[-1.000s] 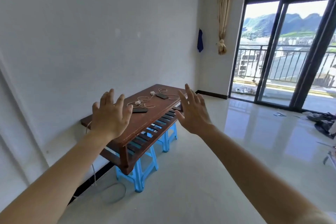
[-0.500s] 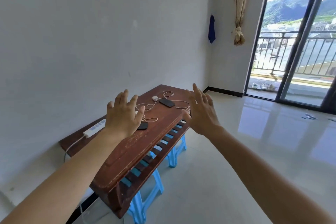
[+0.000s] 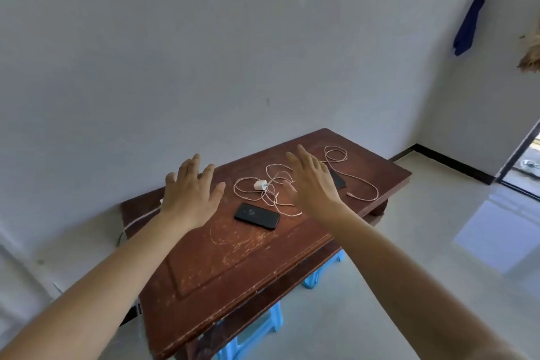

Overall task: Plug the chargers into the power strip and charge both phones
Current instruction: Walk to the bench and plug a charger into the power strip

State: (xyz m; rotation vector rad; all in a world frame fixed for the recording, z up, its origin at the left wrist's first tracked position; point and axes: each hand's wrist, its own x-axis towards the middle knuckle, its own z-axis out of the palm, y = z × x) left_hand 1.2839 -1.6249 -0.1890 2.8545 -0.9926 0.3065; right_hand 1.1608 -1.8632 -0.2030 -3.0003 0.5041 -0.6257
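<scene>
A dark phone (image 3: 256,216) lies flat on the brown wooden table (image 3: 233,266). Behind it sits a white charger plug (image 3: 260,185) amid tangled loops of pale cable (image 3: 271,193). A second cable (image 3: 362,184) curls toward the far right. A second dark phone (image 3: 338,179) is mostly hidden behind my right hand (image 3: 311,181). My left hand (image 3: 191,190) hovers over the table's left part and hides most of the white power strip (image 3: 146,215). Both hands are spread, palms down, holding nothing.
The table stands against a white wall on blue plastic stools (image 3: 257,327). A glossy tiled floor (image 3: 438,257) spreads to the right. A blue cloth (image 3: 467,26) hangs in the far corner, and a doorway edge (image 3: 523,161) shows at right.
The view has closed in on the table and tilted down over it. Both hands now hover above the tabletop, still spread and holding nothing.
</scene>
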